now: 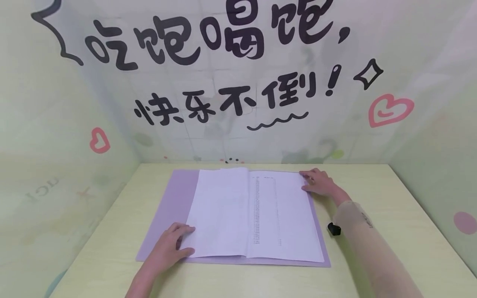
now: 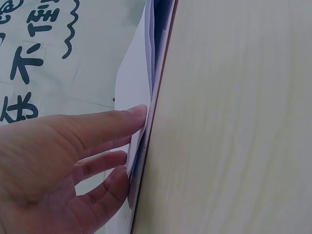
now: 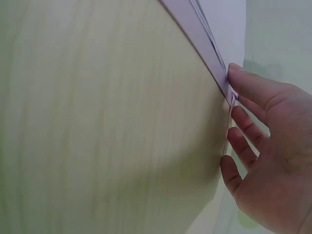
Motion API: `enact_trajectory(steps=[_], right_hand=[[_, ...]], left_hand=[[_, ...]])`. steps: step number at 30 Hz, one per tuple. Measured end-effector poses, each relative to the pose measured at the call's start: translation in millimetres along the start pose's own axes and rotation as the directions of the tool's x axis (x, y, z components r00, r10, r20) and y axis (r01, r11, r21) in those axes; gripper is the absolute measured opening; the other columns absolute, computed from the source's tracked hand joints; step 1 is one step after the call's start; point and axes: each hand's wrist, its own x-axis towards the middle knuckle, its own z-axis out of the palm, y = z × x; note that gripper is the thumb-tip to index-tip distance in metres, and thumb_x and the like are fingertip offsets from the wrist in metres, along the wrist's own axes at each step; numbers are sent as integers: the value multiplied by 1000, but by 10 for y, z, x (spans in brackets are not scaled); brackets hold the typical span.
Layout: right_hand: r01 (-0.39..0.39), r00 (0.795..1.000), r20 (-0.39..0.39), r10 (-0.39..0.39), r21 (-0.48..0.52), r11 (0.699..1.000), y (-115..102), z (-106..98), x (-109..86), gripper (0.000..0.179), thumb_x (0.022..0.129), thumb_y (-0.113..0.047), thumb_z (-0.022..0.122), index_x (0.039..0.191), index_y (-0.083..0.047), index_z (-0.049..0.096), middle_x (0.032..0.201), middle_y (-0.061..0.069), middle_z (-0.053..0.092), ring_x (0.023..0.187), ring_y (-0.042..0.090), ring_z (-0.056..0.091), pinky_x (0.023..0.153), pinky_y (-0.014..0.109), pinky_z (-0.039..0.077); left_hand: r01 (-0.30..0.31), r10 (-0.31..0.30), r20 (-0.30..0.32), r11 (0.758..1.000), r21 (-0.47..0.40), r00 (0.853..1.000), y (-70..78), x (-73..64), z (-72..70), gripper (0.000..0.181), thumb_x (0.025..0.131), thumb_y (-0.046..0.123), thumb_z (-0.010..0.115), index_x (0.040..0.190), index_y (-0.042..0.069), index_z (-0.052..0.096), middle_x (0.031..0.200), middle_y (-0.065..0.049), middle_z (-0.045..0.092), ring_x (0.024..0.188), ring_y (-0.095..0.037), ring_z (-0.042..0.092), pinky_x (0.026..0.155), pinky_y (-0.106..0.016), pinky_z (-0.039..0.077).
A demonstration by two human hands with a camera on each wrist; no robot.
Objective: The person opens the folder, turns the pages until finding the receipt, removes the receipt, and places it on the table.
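Observation:
A lavender folder (image 1: 179, 198) lies open on the table with white sheets inside. Its left page (image 1: 220, 211) looks blank; the right page (image 1: 292, 215) carries columns of small print. My left hand (image 1: 169, 244) rests at the left page's lower left edge, thumb and forefinger spread apart on the paper. In the left wrist view, the thumb of that hand (image 2: 73, 156) lies against the page edge. At the upper right corner of the right page is my right hand (image 1: 320, 182). The right wrist view shows that hand (image 3: 278, 136) with thumb and forefinger touching the sheets' corner, other fingers loosely bent.
The pale wood table (image 1: 231, 283) extends around the folder. A small black object (image 1: 334, 229) shows beside the right sleeve (image 1: 369, 248). Behind the table hangs a backdrop (image 1: 231, 140) with large black characters, and printed side panels (image 1: 439, 165) stand left and right.

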Motion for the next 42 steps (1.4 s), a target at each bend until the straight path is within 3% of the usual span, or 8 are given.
enact_trajectory(steps=[9, 20, 28, 34, 38, 42], right_hand=[[-13, 1000, 20, 13, 16, 1000, 20, 4, 27, 60, 94, -30, 65, 146, -6, 46, 145, 32, 37, 126, 50, 35, 99, 69, 33], [-15, 1000, -2, 15, -4, 1000, 10, 16, 30, 57, 94, -30, 65, 144, -7, 48, 144, 31, 39, 128, 51, 37, 100, 70, 33], [27, 999, -33, -31, -123, 992, -27, 16, 86, 51, 91, -30, 68, 134, -5, 59, 137, 29, 52, 125, 51, 46, 98, 70, 40], [24, 997, -70, -35, -155, 988, -32, 37, 133, 50, 87, -26, 73, 130, -3, 61, 127, 28, 59, 119, 49, 50, 97, 67, 42], [16, 997, -71, -21, -72, 997, -62, 29, 137, 53, 86, -19, 73, 133, -1, 57, 119, 25, 63, 110, 41, 56, 97, 59, 46], [-9, 999, -52, 13, 79, 997, -82, -1, 109, 55, 88, -11, 71, 138, 1, 51, 111, 20, 65, 99, 30, 59, 91, 46, 50]], left_hand=[[2, -2, 3, 1000, 23, 1000, 6, 6, -9, 54, 73, 18, 85, 123, 11, 66, 121, -6, 61, 105, -20, 56, 94, -43, 49], [-9, 9, 3, 999, 39, 1000, -1, 21, -28, 54, 73, 19, 85, 123, 11, 66, 120, -6, 61, 103, -20, 55, 93, -43, 49], [-4, 3, 10, 1000, 26, 1000, -15, -2, -18, 53, 72, 20, 86, 121, 11, 67, 116, -2, 61, 90, -12, 46, 79, -27, 43], [0, 0, 10, 1000, 27, 1000, -7, 1, -9, 52, 72, 20, 86, 120, 12, 67, 116, -2, 60, 92, -13, 47, 82, -29, 45], [4, -4, 14, 1000, 21, 1000, -6, 6, -20, 53, 72, 21, 86, 121, 12, 67, 116, -2, 60, 93, -13, 48, 82, -29, 46], [-6, 6, 4, 1000, 25, 1000, -12, 27, -12, 53, 72, 20, 86, 121, 11, 67, 115, -2, 61, 92, -13, 48, 82, -29, 46]])
